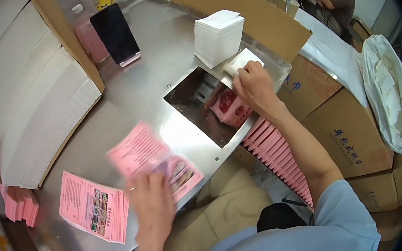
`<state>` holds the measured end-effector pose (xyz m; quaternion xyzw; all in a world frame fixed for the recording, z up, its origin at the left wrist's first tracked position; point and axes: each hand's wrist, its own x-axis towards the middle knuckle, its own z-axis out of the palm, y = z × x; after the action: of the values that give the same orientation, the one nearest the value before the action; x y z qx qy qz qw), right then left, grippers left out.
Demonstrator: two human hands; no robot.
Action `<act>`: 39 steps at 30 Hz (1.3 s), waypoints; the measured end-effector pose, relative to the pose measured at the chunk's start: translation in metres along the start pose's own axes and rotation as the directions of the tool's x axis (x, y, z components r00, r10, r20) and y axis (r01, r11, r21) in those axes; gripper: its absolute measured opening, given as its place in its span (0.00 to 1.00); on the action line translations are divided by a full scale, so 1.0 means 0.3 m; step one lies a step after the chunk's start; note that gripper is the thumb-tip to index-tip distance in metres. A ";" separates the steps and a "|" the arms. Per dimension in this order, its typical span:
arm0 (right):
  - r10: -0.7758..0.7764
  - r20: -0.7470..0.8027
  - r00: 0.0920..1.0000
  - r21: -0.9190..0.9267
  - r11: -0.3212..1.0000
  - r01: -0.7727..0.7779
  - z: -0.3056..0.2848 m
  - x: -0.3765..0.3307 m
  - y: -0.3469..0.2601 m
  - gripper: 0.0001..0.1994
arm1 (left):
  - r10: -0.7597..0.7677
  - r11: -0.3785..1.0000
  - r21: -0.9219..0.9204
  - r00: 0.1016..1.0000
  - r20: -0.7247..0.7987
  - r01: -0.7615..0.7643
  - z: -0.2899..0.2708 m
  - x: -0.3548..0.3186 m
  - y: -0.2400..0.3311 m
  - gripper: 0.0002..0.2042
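Observation:
My left hand (152, 200), slightly blurred, is closed at the edge of a pink printed paper sleeve (138, 149). A second pink sleeve (190, 180) with food pictures lies beside my fingers near the table's front edge. My right hand (256, 80) reaches past a square opening in the metal table, fingers bent down onto a small white napkin stack (248, 59). Part of that stack is hidden under the hand. Inside the opening rests a pink packet (232, 108) with dark red print. A taller pile of folded white napkins (220, 36) stands just behind.
A pile of pink sleeves (92, 206) lies at the left front. Beyond it stands an open carton of white napkins (48, 120). A phone (115, 35) leans on a stand at the back. Pink packets (282, 160) fill a row below right, beside cardboard boxes (344, 132). Another person (345, 2) works far right.

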<state>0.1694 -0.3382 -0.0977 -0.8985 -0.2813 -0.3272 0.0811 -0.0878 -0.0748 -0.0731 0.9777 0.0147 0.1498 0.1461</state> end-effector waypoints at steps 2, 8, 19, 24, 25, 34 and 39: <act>0.075 0.005 0.997 0.146 0.986 -0.075 -0.001 0.012 0.036 0.05 | -0.024 1.000 0.006 0.995 -0.099 0.025 0.017 0.038 0.043 0.10; 0.072 -0.126 0.989 0.220 0.975 -0.043 -0.009 -0.001 0.025 0.07 | -0.037 0.999 -0.033 0.994 -0.100 0.033 0.032 0.027 0.004 0.08; 0.036 0.000 0.999 0.085 0.996 -0.036 -0.017 0.001 -0.001 0.07 | 0.000 0.998 -0.067 0.993 -0.117 -0.008 0.029 0.050 0.027 0.07; 0.022 0.064 0.998 0.069 0.997 -0.027 -0.040 0.013 -0.018 0.09 | -0.011 0.996 -0.084 0.993 -0.115 0.001 0.026 0.050 0.030 0.07; 0.029 0.083 0.996 0.060 0.998 -0.034 -0.040 0.017 -0.023 0.09 | -0.009 0.996 -0.084 0.993 -0.116 -0.001 0.026 0.050 0.031 0.07; 0.066 0.035 0.997 0.142 0.987 -0.070 -0.015 0.010 -0.001 0.10 | 0.003 0.997 -0.081 0.993 -0.120 -0.013 0.031 0.048 0.029 0.08; 0.085 0.011 0.996 0.166 0.982 -0.085 -0.006 0.003 -0.003 0.10 | 0.003 0.996 -0.088 0.991 -0.134 -0.015 0.034 0.049 0.027 0.08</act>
<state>0.1685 -0.3376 -0.0958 -0.9004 -0.2692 -0.2970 0.1693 -0.0709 -0.0842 -0.0757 0.9580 0.0133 0.2164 0.1876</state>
